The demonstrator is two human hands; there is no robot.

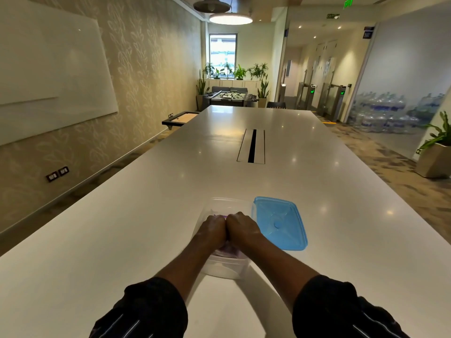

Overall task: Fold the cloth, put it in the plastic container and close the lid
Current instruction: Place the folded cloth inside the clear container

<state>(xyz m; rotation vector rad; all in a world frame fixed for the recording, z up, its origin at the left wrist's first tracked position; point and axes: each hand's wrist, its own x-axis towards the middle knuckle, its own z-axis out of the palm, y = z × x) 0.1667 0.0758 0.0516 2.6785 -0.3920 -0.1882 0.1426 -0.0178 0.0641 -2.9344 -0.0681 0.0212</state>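
Observation:
A clear plastic container (225, 267) stands on the white table near its front edge. Inside it lies a purple cloth (230, 252), mostly hidden under my hands, with slivers showing in front of and behind them. My left hand (212, 230) and my right hand (241, 228) sit side by side over the container, knuckles up, fingers curled down onto the cloth. A blue lid (280, 223) lies flat on the table, touching the container's right side.
The long white table (170, 215) stretches far ahead, with a cable slot (251, 146) in its middle. A whiteboard hangs on the left wall. Potted plants, a foosball table and stacked water bottles stand beyond the table.

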